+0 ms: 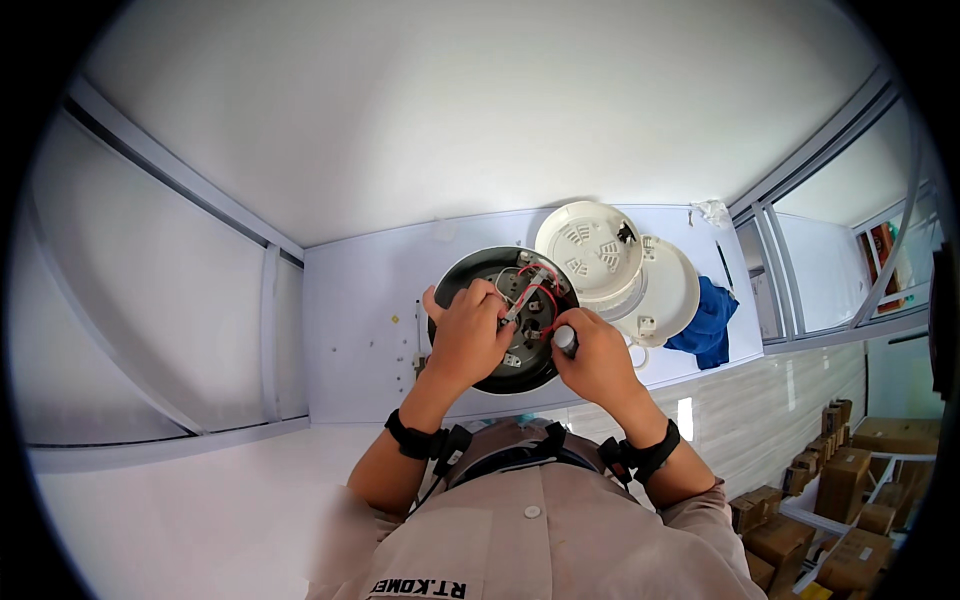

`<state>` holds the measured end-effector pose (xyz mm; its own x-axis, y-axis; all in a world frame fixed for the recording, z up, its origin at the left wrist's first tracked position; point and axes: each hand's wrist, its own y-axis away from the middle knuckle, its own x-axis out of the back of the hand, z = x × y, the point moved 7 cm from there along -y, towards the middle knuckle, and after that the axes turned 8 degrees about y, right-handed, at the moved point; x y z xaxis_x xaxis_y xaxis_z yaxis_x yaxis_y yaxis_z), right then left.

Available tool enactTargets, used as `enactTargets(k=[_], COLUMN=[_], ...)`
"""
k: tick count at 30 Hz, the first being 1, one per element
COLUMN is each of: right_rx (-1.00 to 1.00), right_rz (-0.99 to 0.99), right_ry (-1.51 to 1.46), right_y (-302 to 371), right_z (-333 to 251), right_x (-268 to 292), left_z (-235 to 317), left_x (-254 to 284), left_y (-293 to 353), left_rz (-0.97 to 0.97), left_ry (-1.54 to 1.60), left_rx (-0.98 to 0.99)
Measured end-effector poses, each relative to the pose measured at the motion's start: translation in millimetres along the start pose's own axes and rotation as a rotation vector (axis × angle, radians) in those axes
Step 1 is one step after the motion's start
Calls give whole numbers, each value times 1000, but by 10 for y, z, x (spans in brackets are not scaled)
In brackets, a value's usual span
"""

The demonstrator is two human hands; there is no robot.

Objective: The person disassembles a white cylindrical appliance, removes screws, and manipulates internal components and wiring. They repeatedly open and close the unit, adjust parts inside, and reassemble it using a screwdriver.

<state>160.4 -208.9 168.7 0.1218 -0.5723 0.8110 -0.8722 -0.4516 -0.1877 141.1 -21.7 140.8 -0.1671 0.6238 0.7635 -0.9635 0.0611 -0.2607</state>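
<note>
A dark round metal pan lies at the table's near edge, its inside showing red wires, a pale wire and several small metal terminals. My left hand reaches over its left side with bent fingers. Thumb and fingertips are closed at the lower end of a narrow silvery strip; whether they pinch it is hard to see. At the pan's right rim, my right hand is wrapped round a cylindrical handle with a grey end. The rest of that handle is hidden by the fingers.
Cream round plastic covers overlap right of the pan. Beside them lie a blue cloth, a thin black stick and crumpled white plastic. Small parts dot the white table at left. Cardboard boxes stand lower right.
</note>
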Motion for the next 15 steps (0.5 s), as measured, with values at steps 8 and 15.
enactTargets(k=[8, 15], right_rx=[-71, -50], right_rz=[-113, -132], right_ry=[120, 90], right_y=[8, 86], right_z=[2, 93], right_x=[-62, -123], left_z=[-12, 36], left_x=[-83, -85], left_y=[21, 53], left_rz=[-71, -36], left_ry=[-114, -153], left_rx=[39, -21])
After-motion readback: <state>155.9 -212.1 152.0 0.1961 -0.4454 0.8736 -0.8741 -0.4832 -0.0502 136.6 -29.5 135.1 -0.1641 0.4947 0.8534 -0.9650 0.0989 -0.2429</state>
